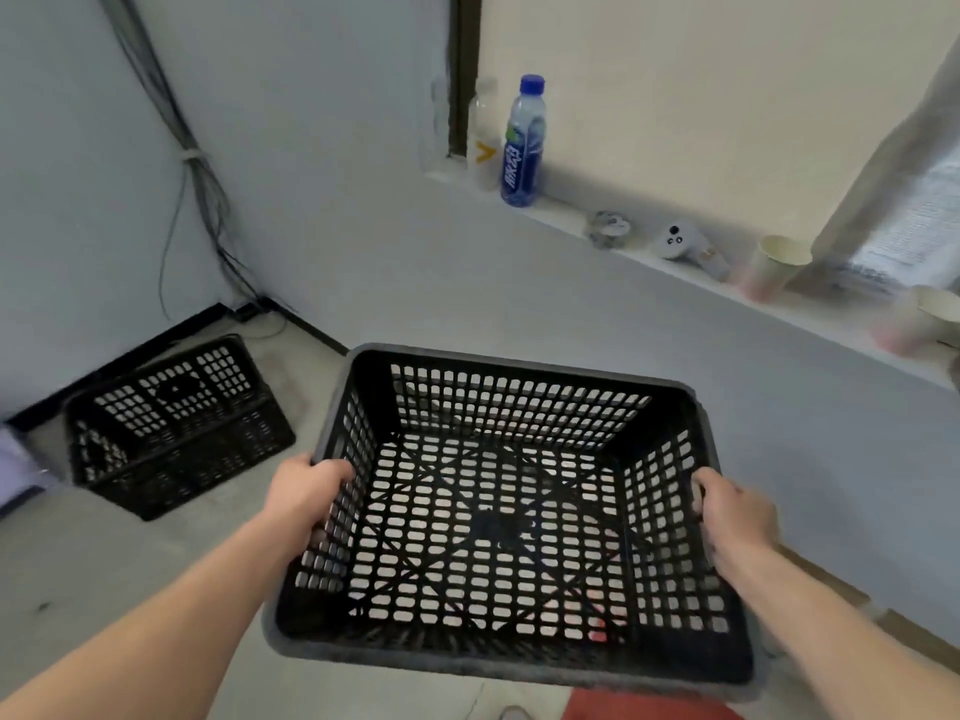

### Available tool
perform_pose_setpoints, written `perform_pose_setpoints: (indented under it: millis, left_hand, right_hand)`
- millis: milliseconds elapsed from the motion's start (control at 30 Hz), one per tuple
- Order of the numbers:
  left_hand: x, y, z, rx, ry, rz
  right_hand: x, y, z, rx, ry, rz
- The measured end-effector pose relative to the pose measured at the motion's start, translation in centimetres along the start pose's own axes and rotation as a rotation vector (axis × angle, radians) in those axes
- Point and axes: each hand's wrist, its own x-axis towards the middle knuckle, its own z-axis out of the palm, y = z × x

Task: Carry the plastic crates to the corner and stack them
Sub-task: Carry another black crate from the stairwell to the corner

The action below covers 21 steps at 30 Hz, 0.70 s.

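I hold a black perforated plastic crate (514,387) in the air in front of me, open side up and empty. My left hand (306,491) grips its left rim, fingers curled over the edge. On the opposite rim, my right hand (732,517) grips the same way. A second black crate (176,428) rests on the grey floor at the left, close to the room's corner, well apart from the one I carry.
A window ledge (571,220) runs along the right wall with a blue bottle (522,142), a clear bottle (483,132), small items and paper cups (774,267). Cables (192,163) hang down into the corner. A pale object (15,470) lies at the far left.
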Motion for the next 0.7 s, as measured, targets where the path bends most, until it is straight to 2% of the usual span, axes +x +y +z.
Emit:
perform_pose_setpoints:
  millis: [200, 333, 567, 700]
  left_hand:
    - [-0.5, -0.9, -5.0, -0.098, 0.186, -0.053]
    - [-0.2, -1.9, -8.2, -0.142, 0.289, -0.095]
    - [2.6, -2.9, -13.5, -0.214, 0.390, -0.154]
    - [6.2, -3.3, -17.1, -0.273, 0.392, -0.176]
  right_hand:
    - [-0.7, -5.9, 6.7, -0.094, -0.200, -0.136]
    - [-1.7, -9.5, 11.0, -0.144, -0.275, -0.216]
    - [-4.2, -14.3, 19.5, -0.204, -0.352, -0.291]
    - [-6.3, -16.6, 24.8, -0.245, -0.374, -0.346]
